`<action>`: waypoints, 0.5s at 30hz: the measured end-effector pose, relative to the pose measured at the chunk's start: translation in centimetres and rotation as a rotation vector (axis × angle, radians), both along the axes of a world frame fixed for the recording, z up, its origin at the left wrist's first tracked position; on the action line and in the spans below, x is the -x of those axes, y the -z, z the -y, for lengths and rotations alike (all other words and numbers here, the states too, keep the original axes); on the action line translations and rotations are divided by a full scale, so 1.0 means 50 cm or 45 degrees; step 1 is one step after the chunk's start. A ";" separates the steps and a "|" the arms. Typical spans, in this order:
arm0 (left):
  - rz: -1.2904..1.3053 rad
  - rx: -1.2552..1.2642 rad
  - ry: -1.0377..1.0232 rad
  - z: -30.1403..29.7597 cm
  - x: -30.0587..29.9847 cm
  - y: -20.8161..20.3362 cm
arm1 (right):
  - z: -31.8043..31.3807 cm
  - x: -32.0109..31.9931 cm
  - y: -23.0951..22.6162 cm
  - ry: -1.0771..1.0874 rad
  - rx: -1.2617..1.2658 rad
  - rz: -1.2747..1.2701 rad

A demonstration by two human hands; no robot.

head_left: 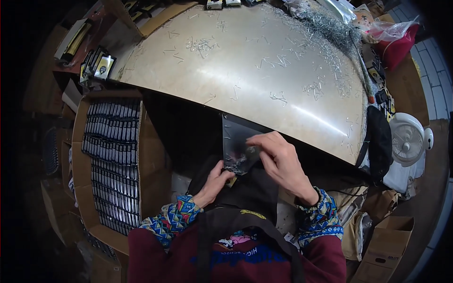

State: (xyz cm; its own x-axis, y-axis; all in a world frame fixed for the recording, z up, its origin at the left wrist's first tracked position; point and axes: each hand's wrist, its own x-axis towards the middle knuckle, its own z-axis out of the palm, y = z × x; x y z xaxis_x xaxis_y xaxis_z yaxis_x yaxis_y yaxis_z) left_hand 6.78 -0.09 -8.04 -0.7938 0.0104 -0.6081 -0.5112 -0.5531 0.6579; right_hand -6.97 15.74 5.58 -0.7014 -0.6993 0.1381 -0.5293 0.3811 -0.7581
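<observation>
My left hand [214, 185] is closed at my lap, thumb on top, at the near edge of a dark grey panel [236, 129] that slants down from the table edge. Beside its fingertips shows a small yellow patch of a thing I cannot make out. Bent silvery wire pieces [233, 165] lie in a small heap at the panel's near end. Just right of them, my right hand [283, 162] is raised with curled fingers. A dark, smeared shape [250, 153] sits at its fingertips; motion blur hides its kind.
Bent wires [281, 61] are scattered over the pale table [179, 70], with a dense tangle [330, 35] at its far right. An open carton [82, 172] of packed rows of dark, shiny pieces stands left. A white fan [406, 141] and an open cardboard box [387, 245] are right.
</observation>
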 end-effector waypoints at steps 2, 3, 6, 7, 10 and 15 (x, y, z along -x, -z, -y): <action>-0.155 0.547 0.300 -0.002 -0.010 -0.001 | -0.003 -0.014 0.033 -0.012 -0.100 -0.081; -0.154 0.543 0.304 -0.008 -0.009 -0.001 | -0.002 -0.026 0.061 0.023 -0.136 -0.160; -0.255 1.038 0.379 -0.023 -0.004 0.000 | 0.018 -0.077 0.127 -0.120 -0.216 -0.199; -0.300 1.093 0.339 -0.026 -0.012 0.028 | 0.018 -0.106 0.147 -0.252 -0.198 -0.105; -0.529 1.398 0.464 0.008 -0.036 0.044 | 0.017 -0.121 0.143 -0.402 -0.110 0.113; -0.477 1.293 0.410 0.039 -0.047 -0.036 | 0.002 -0.089 0.106 -0.039 0.006 0.356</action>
State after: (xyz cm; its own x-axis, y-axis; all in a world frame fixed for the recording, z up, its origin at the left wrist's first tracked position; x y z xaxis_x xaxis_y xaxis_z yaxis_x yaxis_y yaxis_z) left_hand 9.11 -2.03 -6.23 -0.9776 -0.1164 -0.1755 -0.2094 0.4473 0.8695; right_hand -2.50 15.62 0.28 -0.6910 -0.7208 -0.0545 -0.3109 0.3645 -0.8778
